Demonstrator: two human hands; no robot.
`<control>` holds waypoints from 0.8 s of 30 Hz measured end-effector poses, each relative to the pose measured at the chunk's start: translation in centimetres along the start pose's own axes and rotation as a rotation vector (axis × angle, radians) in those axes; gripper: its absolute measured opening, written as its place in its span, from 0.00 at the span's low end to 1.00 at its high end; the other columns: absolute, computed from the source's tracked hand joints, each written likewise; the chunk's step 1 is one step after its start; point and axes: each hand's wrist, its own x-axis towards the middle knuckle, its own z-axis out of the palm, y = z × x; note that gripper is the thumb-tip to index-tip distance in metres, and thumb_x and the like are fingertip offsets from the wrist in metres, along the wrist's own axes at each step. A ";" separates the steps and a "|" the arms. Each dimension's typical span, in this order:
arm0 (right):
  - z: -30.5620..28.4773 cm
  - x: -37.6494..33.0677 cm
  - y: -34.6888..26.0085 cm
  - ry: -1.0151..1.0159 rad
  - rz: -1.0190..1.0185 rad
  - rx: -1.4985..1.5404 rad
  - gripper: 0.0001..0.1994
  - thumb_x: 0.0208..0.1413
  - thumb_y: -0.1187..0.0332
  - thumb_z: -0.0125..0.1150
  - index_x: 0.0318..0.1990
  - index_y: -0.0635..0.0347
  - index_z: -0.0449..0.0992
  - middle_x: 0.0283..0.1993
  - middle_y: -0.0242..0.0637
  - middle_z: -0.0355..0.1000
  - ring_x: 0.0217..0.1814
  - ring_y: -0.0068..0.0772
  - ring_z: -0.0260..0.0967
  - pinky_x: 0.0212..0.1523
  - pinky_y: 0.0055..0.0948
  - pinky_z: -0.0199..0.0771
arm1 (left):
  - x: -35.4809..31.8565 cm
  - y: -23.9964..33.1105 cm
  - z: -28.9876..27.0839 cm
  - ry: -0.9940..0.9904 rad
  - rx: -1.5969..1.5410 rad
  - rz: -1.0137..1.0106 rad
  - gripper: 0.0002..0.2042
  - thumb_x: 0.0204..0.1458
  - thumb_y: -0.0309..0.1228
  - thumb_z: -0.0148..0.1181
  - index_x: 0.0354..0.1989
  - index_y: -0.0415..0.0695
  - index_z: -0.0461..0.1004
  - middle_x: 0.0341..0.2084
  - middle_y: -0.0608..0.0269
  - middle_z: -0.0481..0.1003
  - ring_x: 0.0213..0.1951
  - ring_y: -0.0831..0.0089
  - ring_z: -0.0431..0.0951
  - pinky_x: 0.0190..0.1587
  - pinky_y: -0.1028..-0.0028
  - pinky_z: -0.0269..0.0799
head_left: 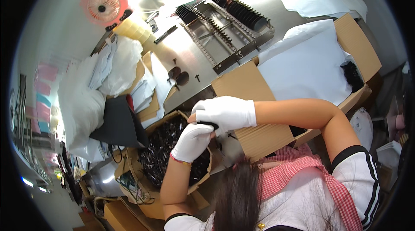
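Both my hands wear white gloves with bare fingertips showing and meet at the middle of the view. My left hand (192, 141) is closed, its thumb and fingers pinching a small black curved piece (209, 124). From the right, my right hand (225, 112) bends over the same piece, fingers curled against it. The hands partly hide the piece, so its full shape cannot be made out. Below and left of them is an opened carton (210, 171) heaped with glossy dark pieces (160, 153). Two dark round lenses (182, 78) lie on the metal table, with small black bits beside them.
A metal rack (242, 51) holding rows of dark discs (237, 9) stands farther back. To the right, a cardboard box (270, 142) has white sheeting (302, 62) over it. A black pen (165, 34), pink fan (103, 6), plastic bags (123, 66) and a dark folder (119, 120) are at the left.
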 end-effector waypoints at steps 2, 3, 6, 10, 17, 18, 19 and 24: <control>-2.8 -1.3 1.7 0.163 0.012 0.032 0.27 0.41 0.66 0.73 0.52 0.53 0.71 0.47 0.41 0.69 0.51 0.47 0.70 0.51 0.39 0.74 | 3.3 2.8 1.2 -0.056 0.665 0.022 0.17 0.59 0.32 0.54 0.54 0.37 0.69 0.42 0.63 0.77 0.44 0.70 0.77 0.49 0.72 0.72; -4.2 -1.8 2.8 0.274 -0.007 0.051 0.26 0.41 0.66 0.73 0.51 0.54 0.72 0.46 0.41 0.69 0.50 0.47 0.70 0.51 0.39 0.74 | 5.6 4.7 1.3 -0.111 0.806 -0.011 0.20 0.59 0.33 0.55 0.57 0.36 0.68 0.41 0.62 0.78 0.42 0.68 0.78 0.49 0.72 0.72; -8.6 -3.1 6.7 0.573 0.123 -0.085 0.24 0.42 0.72 0.72 0.51 0.57 0.75 0.47 0.40 0.70 0.51 0.43 0.70 0.54 0.36 0.73 | 13.8 11.5 -0.1 -0.050 1.164 -0.168 0.27 0.59 0.38 0.58 0.61 0.33 0.64 0.52 0.52 0.74 0.54 0.63 0.73 0.56 0.70 0.68; -12.5 -4.3 12.0 0.726 0.345 -0.253 0.24 0.40 0.70 0.74 0.49 0.49 0.76 0.47 0.33 0.69 0.49 0.37 0.70 0.51 0.34 0.75 | 28.1 17.2 -5.3 0.333 1.876 0.574 0.41 0.49 0.49 0.68 0.65 0.33 0.60 0.65 0.37 0.58 0.64 0.51 0.62 0.66 0.64 0.58; -15.4 -4.5 17.2 0.503 0.314 -0.387 0.16 0.44 0.59 0.66 0.40 0.53 0.75 0.35 0.41 0.73 0.36 0.46 0.75 0.38 0.41 0.78 | 40.8 23.2 -9.0 0.240 1.967 0.679 0.39 0.30 0.53 0.75 0.51 0.41 0.73 0.53 0.45 0.67 0.60 0.52 0.62 0.64 0.56 0.57; -15.6 -4.5 17.5 0.495 0.295 -0.363 0.16 0.44 0.58 0.65 0.40 0.53 0.75 0.31 0.41 0.73 0.34 0.47 0.75 0.37 0.42 0.78 | 41.5 23.5 -9.1 0.321 2.103 0.578 0.39 0.28 0.55 0.74 0.49 0.42 0.75 0.54 0.45 0.67 0.60 0.51 0.62 0.64 0.57 0.58; -15.9 -4.6 17.7 0.473 0.299 -0.359 0.16 0.43 0.60 0.65 0.40 0.54 0.75 0.31 0.40 0.73 0.34 0.47 0.75 0.36 0.41 0.78 | 42.1 23.6 -9.2 0.317 2.158 0.532 0.40 0.27 0.57 0.73 0.49 0.43 0.75 0.54 0.45 0.66 0.60 0.51 0.63 0.64 0.57 0.57; -17.0 -4.8 18.2 0.412 0.236 -0.305 0.14 0.41 0.64 0.66 0.37 0.55 0.74 0.29 0.39 0.73 0.31 0.45 0.74 0.33 0.39 0.77 | 43.0 22.9 -8.8 0.365 2.183 0.514 0.37 0.38 0.41 0.73 0.56 0.37 0.65 0.49 0.49 0.68 0.52 0.60 0.69 0.58 0.66 0.65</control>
